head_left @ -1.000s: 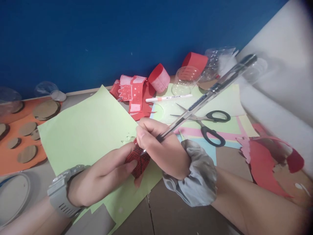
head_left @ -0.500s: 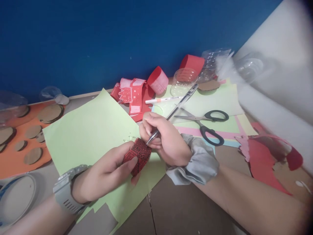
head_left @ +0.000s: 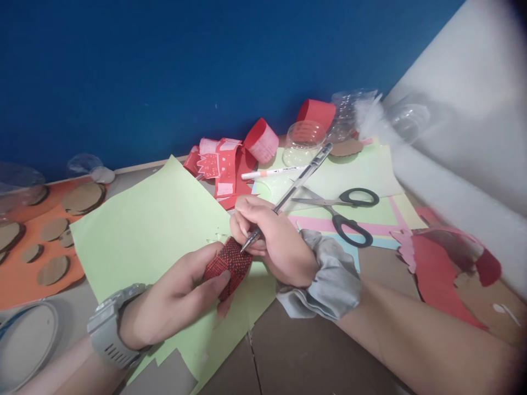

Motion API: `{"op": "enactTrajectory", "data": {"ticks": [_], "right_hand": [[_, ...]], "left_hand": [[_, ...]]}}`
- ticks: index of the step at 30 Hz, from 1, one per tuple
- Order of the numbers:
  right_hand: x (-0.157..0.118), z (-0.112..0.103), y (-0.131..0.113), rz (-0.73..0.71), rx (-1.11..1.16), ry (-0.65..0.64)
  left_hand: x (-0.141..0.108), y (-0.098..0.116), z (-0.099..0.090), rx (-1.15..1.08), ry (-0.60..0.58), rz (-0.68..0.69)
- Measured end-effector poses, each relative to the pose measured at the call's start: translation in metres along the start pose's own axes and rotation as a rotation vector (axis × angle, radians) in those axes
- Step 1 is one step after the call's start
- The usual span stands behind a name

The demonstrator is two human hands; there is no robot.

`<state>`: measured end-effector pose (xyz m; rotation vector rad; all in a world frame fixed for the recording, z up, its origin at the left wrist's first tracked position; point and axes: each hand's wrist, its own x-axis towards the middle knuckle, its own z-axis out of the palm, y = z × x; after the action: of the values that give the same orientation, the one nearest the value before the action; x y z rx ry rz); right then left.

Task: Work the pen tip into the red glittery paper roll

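A small red paper piece (head_left: pixel 234 263) covered in a black crosshatch pattern is pinched between the thumb and fingers of my left hand (head_left: pixel 183 288). My right hand (head_left: pixel 275 241) is closed round a clear-barrelled black pen (head_left: pixel 302 178), whose tip points down at the red piece's upper right edge. Whether the tip touches the paper I cannot tell. Both hands are over a large light green paper sheet (head_left: pixel 152 219), which has a ragged, cut lower edge. Part of the red piece is hidden by my left fingers.
Black-handled scissors (head_left: pixel 349 222) lie spread on stacked coloured paper at the right, beside a white marker (head_left: pixel 272 172). Red paper rings (head_left: pixel 261 141) and clear plastic cups (head_left: pixel 304 142) stand along the blue wall. Cardboard discs (head_left: pixel 53 270) lie on orange paper at the left; red scraps (head_left: pixel 436 274) lie right.
The view has shifted slightly, so the background sits a little lower and further left. The pen is tilted a bit differently; both hands keep their holds.
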<state>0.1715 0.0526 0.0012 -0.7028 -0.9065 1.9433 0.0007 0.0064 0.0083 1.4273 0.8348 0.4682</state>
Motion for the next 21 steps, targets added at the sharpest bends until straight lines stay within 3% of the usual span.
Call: {"op": "enactTrajectory", "data": {"ticks": [9,17,21], "right_hand": [[-0.003,0.0,0.0,-0.024,-0.09,-0.021],[-0.014,0.005,0.003,-0.206,-0.458,-0.002],[-0.017,0.006,0.004,-0.221,-0.555,0.016]], "left_hand": [[0.0,-0.002,0.002,-0.029,-0.001,0.036],[-0.001,-0.007,0.0,-0.017,-0.02,0.092],[0.0,-0.01,0.0,-0.047,-0.016,0.123]]}}
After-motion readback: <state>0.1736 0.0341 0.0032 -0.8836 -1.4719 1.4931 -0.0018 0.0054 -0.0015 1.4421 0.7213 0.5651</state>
